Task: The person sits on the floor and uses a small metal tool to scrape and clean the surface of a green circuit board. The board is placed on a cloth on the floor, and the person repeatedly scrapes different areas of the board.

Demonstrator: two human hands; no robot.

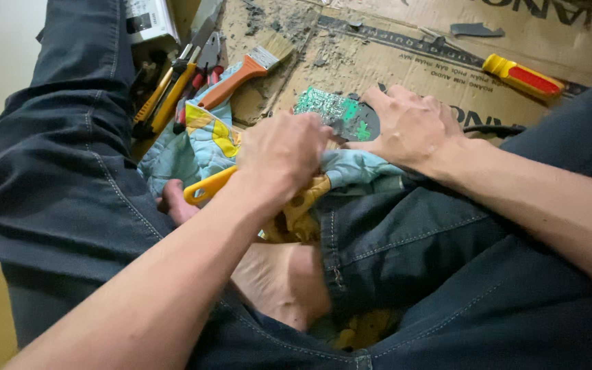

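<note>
While the left hand (279,154) grips a yellow-handled tool (208,186), the right hand (412,127) presses the circuit board (330,108).

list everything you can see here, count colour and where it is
circuit board: one, green, on the cardboard between the two hands
yellow-handled tool: one, yellow, gripped in the left hand, working end hidden
cloth: one, light blue with yellow print, under the hands
paintbrush: one, orange handle, pale bristles, upper centre
pliers and cutters: several, yellow, black and red handles, upper left
screwdriver: one, yellow and red, upper right
cardboard: flattened sheet, brown, dusty, across the top
trousers: dark blue, both legs
bare foot: one clearly seen, centre bottom
left hand: closed on the yellow-handled tool
right hand: pressing the circuit board
</note>
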